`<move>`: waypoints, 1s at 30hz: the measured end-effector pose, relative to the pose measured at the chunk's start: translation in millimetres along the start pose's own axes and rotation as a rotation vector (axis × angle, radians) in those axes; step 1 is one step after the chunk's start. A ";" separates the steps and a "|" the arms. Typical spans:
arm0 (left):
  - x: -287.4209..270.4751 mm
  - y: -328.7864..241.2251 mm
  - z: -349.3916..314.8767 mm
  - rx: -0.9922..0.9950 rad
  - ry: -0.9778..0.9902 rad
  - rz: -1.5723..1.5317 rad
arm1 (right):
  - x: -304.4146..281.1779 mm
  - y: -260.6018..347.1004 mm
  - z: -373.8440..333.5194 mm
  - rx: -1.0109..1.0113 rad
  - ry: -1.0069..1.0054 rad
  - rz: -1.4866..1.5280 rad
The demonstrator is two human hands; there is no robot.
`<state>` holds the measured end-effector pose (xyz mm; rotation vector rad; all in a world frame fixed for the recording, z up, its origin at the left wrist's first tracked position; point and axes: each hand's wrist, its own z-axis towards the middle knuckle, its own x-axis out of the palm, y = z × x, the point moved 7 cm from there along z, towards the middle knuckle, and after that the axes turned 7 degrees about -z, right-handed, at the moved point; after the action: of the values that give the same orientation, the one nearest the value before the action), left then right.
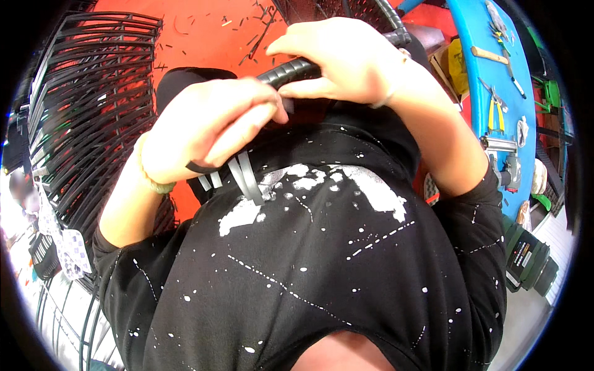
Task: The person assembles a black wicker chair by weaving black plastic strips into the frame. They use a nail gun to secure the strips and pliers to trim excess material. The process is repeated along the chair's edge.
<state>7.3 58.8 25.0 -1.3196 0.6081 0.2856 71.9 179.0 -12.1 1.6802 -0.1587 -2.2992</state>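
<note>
A bar wrapped in black strip [289,72] crosses in front of my body, above my lap. My right hand [343,62] lies over it, the bar passing between the thumb and the stretched fingers. My left hand [207,123] is closed beside the bar's near end, its thumb and fingers pinched around a flat black strip. Loose ends of that strip [245,179] hang below the left hand against my black shirt, looking grey where light catches them. The left fingertips hide the spot where strip and bar meet.
Black slatted wicker frames [102,93] stand at my left. The red surface [204,37] ahead has scattered black scraps. At right, a blue table [476,86] bears a wooden-handled hammer [490,55], yellow-handled pliers [495,114] and other tools. A dark green case [526,256] sits lower right.
</note>
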 end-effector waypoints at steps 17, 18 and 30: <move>-15.8 16.3 -10.3 -0.612 -0.642 -1.227 | 35.3 22.2 31.3 0.136 0.295 -0.019; -17.9 15.4 -11.2 -0.607 -0.635 -1.232 | 34.8 22.7 32.3 0.141 0.302 -0.040; -37.9 99.5 -5.7 -0.595 -0.614 -1.718 | 21.2 24.9 30.0 0.038 0.106 -0.107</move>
<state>-77.2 82.9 -35.4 -1.7429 -1.2629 -0.5933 41.7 146.6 -15.7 1.8668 -0.0930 -2.2887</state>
